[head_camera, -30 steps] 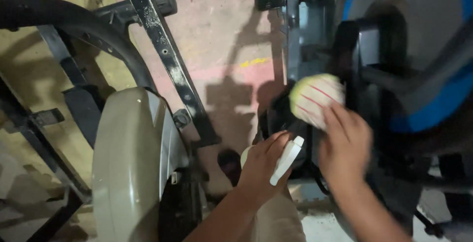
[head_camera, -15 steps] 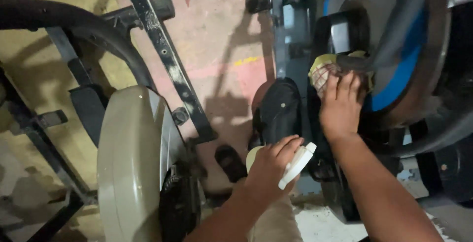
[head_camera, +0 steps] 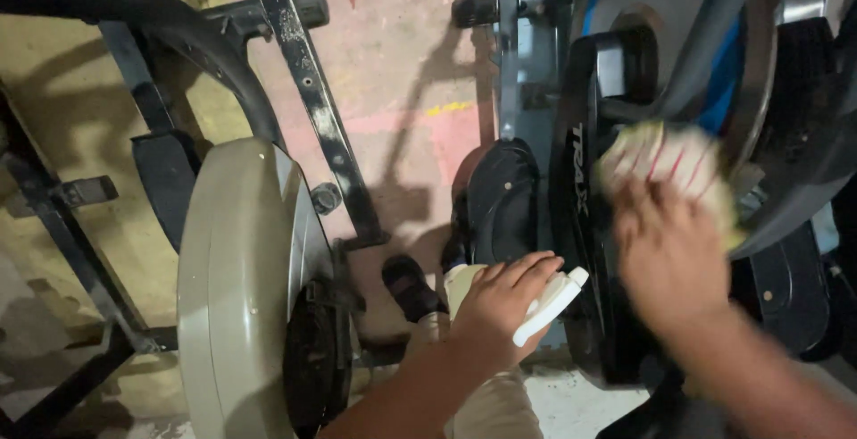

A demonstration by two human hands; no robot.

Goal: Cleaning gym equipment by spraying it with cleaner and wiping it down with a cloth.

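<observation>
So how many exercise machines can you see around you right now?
2: a beige-shrouded exercise bike on the left, and a black-and-blue flywheel machine on the right, under the cloth. Others may lie outside the view.

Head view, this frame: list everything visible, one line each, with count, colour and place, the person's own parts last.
Spray bottle: one, white, held in the left hand at bottom centre.
Cloth: one, yellow-white with red stripes, blurred, pressed on the machine at right.
Exercise machine: one, black and grey with blue wheel panel, right side.
Beige exercise machine: one, beige housing, black frame, left side.
Floor: one, pinkish and tan, worn, centre and left.
Shoe: one, dark, on the floor at bottom centre.
Left hand: one, wrapped around the spray bottle.
Right hand: one, blurred, on the cloth.
</observation>
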